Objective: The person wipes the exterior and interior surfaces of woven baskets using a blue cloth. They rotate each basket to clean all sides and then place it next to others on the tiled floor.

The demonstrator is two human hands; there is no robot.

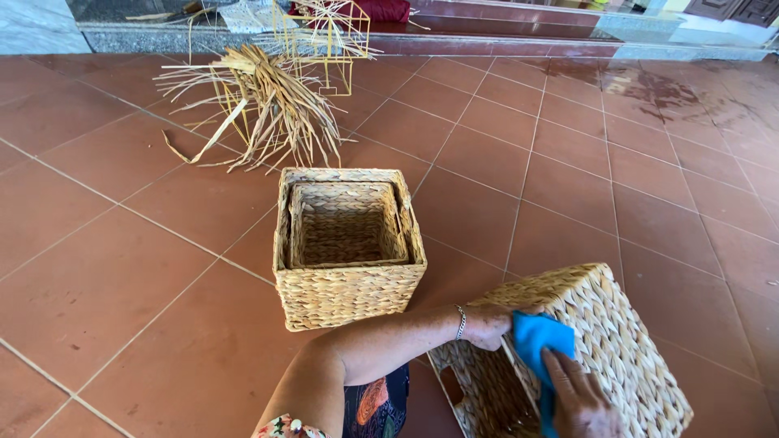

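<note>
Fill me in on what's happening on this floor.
A person holds a tilted woven basket with the left hand on its rim, while the right hand presses a blue cloth against it. Nearby stands a square basket with a smaller basket nested inside. Loose straw lies beyond on the tiled floor.

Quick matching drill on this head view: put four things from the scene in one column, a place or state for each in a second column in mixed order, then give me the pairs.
Things:
1. blue cloth
2. small woven basket
3. tilted woven basket
4. dry straw bundle

Places or states:
A. nested inside the larger square basket
B. loose on the red tiled floor, beside a yellow wire frame
C. pressed by the right hand against a basket rim
D. gripped at its rim by the left hand

Pairs: 1-C, 2-A, 3-D, 4-B
</note>
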